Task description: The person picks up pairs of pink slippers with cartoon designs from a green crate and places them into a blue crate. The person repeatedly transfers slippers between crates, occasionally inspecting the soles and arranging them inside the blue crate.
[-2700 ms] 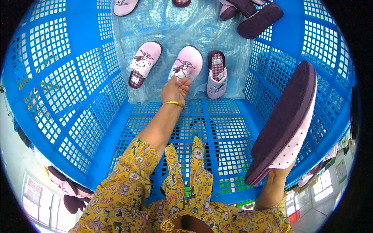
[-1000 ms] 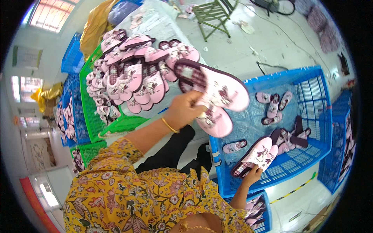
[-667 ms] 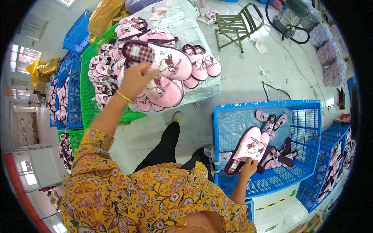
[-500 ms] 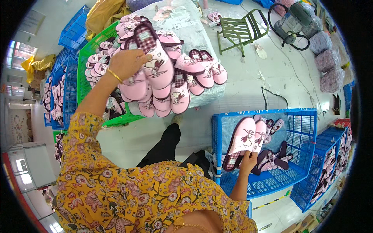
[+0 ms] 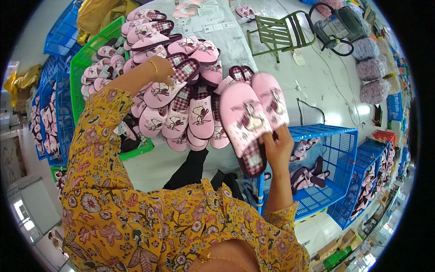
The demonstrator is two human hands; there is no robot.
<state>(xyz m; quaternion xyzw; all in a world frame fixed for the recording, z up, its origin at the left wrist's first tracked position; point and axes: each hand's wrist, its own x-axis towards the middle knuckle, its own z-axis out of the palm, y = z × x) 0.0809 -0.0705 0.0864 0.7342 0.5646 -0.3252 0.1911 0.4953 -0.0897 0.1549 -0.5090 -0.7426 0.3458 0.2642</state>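
My right hand [image 5: 279,148] is closed on a pair of pink slippers [image 5: 241,108], soles away from me, toes pointing up and away. They have a printed cartoon figure, dark trim and a plaid insole. To the left, my left hand [image 5: 159,70] is closed at the opening of another pink slipper [image 5: 158,94] on a heaped pile. Part of its grip is hidden by the wrist. Several matching slippers [image 5: 201,115] lie overlapped in front of it, toes toward me, on the wrapped table [image 5: 235,43].
A green crate [image 5: 78,93] of slippers stands left of the table. At right, a blue crate [image 5: 333,133] holds some slippers, with another filled blue crate [image 5: 344,206] beyond. A folding chair [image 5: 276,34] and a vacuum-like machine [image 5: 337,27] stand at the back.
My right hand has lifted the slipper pair from over the blue crate, up and left toward the table. My left hand has lowered its slipper onto the pile. The view has shifted slightly.
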